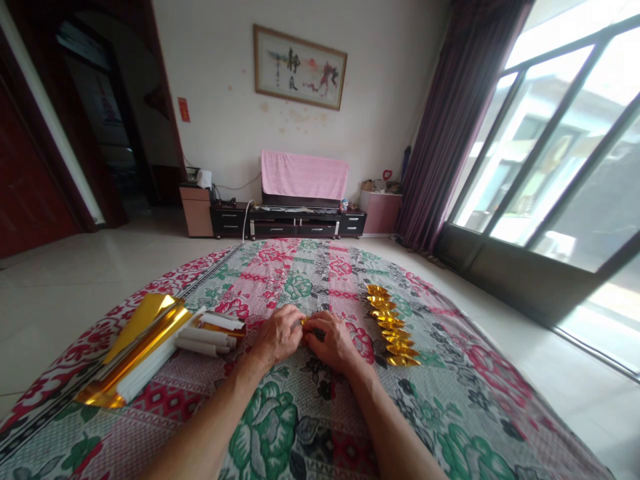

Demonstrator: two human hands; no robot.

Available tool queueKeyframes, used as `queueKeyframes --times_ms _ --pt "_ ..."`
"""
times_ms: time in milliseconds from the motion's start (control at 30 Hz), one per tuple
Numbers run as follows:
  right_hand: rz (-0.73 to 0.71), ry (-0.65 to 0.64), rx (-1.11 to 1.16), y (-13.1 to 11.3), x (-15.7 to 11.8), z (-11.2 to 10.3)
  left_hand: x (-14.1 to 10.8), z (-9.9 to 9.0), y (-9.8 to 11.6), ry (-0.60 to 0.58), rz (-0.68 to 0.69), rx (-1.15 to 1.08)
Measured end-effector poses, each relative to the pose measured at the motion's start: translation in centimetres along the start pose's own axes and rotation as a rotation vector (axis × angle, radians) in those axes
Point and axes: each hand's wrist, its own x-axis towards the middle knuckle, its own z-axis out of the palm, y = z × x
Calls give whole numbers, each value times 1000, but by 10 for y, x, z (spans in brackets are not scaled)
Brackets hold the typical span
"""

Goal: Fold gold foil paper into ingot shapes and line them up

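My left hand (pixel 281 335) and my right hand (pixel 331 339) meet over the middle of the patterned cloth, fingers closed in a pinch. Between their fingertips shows a bit of gold foil paper (pixel 303 321), mostly hidden by the fingers. To the right of my right hand lies a row of several folded gold foil paper pieces (pixel 393 325), pointed at both ends and overlapping. Left of my left hand are several small white-backed paper rolls (pixel 205 339). Beyond them lies a larger stack of gold foil sheets (pixel 145 347), partly curled, with white undersides showing.
The flowered cloth (pixel 265 427) covers the broad surface in front of me, with a curved far edge. Past it stand a low black cabinet (pixel 300 227) and a pink-draped television (pixel 305 175). Glass doors (pixel 550 153) and a purple curtain (pixel 450 127) are at the right.
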Motion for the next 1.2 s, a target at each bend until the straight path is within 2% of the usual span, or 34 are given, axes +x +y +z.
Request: queueKeyframes --times_ms 167,500,800,1200 --pt "-19 33 35 1 1 0 -2 -3 3 -76 3 54" --pt "-28 34 -8 1 3 -1 -2 -13 8 -110 101 80" --pt "75 69 -168 1 0 -3 0 -9 1 -107 118 73" --pt "76 -1 -254 0 -2 -3 2 -4 -4 -71 114 17"
